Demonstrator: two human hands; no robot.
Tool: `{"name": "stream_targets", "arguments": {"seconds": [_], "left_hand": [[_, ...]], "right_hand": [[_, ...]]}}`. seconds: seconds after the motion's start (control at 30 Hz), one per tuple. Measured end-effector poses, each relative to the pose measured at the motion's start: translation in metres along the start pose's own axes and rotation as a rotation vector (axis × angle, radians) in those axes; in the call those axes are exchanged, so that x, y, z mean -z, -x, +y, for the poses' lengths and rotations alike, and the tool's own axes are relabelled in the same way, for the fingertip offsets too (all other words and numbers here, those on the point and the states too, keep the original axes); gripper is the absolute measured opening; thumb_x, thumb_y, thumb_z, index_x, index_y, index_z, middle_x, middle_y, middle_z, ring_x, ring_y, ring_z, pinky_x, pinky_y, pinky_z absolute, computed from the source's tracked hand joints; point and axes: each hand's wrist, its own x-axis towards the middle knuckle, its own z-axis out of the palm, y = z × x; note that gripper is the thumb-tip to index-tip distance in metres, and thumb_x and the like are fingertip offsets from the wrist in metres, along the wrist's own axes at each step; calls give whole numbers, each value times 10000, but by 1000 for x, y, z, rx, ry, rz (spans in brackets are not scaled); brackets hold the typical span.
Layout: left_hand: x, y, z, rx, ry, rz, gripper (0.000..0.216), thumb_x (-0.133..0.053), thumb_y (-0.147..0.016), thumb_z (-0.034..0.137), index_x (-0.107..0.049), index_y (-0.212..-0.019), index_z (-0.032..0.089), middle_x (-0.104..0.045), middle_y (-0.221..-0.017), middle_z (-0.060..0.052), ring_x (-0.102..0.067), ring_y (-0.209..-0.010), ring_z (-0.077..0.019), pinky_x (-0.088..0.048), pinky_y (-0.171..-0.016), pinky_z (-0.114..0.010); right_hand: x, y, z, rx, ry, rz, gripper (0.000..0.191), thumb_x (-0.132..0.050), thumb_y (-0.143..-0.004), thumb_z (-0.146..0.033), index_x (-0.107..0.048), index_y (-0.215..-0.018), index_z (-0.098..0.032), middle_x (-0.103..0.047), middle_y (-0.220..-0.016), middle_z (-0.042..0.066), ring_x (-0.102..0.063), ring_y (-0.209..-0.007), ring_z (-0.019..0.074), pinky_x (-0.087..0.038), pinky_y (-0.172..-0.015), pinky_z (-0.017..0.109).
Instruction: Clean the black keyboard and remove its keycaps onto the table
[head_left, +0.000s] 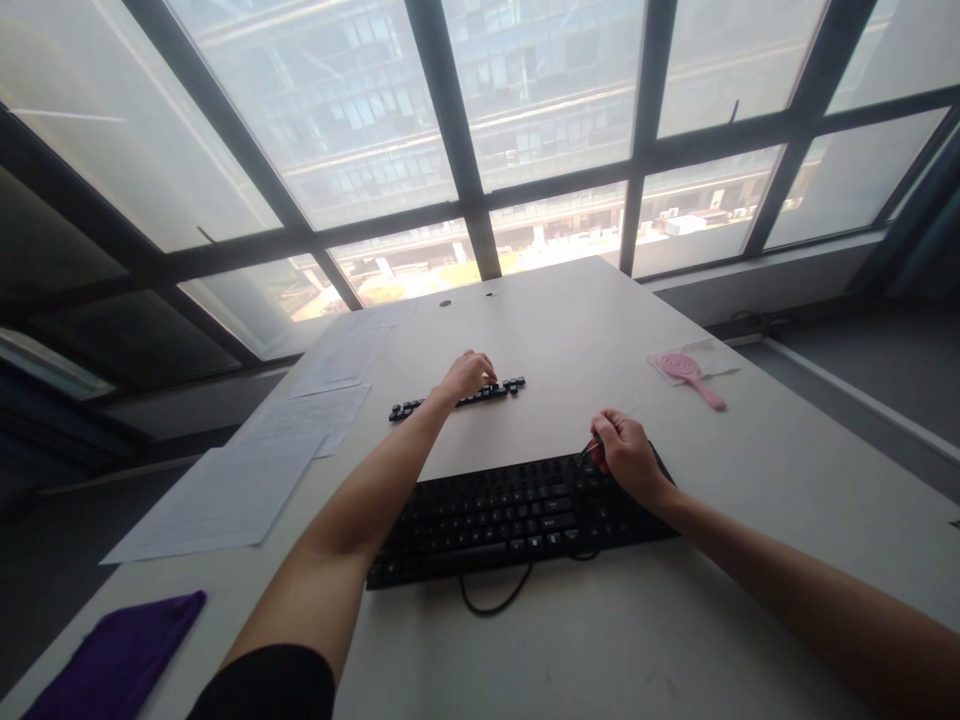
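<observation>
A black keyboard (480, 520) lies across the desk in front of me, its upper right part showing dark gaps where keycaps are off. My right hand (628, 458) is closed around a thin metal keycap puller (587, 450), whose tip points down at the keyboard's top right area. Beyond the keyboard, loose black keycaps (409, 408) stand in rows on the desk. Over the right part of these rows my left hand (469, 376) is bent down, fingertips pinched on a keycap (492, 386). Its fingers partly hide the keycaps beneath.
White paper sheets (225, 495) lie along the desk's left side, with a purple pouch (120, 655) nearer me. On the right, a pink hairbrush (691, 378) rests on a clear plastic bag (716, 357). A black cable (495, 610) loops out below the keyboard. Windows stand behind the desk (570, 310).
</observation>
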Motion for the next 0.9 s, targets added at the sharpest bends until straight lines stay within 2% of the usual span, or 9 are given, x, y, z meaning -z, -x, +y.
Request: {"name": "stream_targets", "arguments": {"seconds": [0.47,0.9], "left_hand": [[-6,1,4,36,-40,66,83,-716,-790,230,-795,-766,244,-726,-997,-54,-552,-991,-252,-440,-911,-361],[-6,3,6,24,-72,74,83,-739,-768,291,-784,-760,221,-713,-1030,-63,-550,-1016,-262,-440,-927,-376]], "right_hand": [[0,1,-2,10,19,-8,249,-469,-905,-397,-491,-729,-222,-545,-483,-44,-459,-352,116,-346,-361,227],[0,1,-2,1,6,-18,249,-475,-905,-403,-489,-732,-225,-540,-479,-46,-457,-360,123,-350,-369,237]]}}
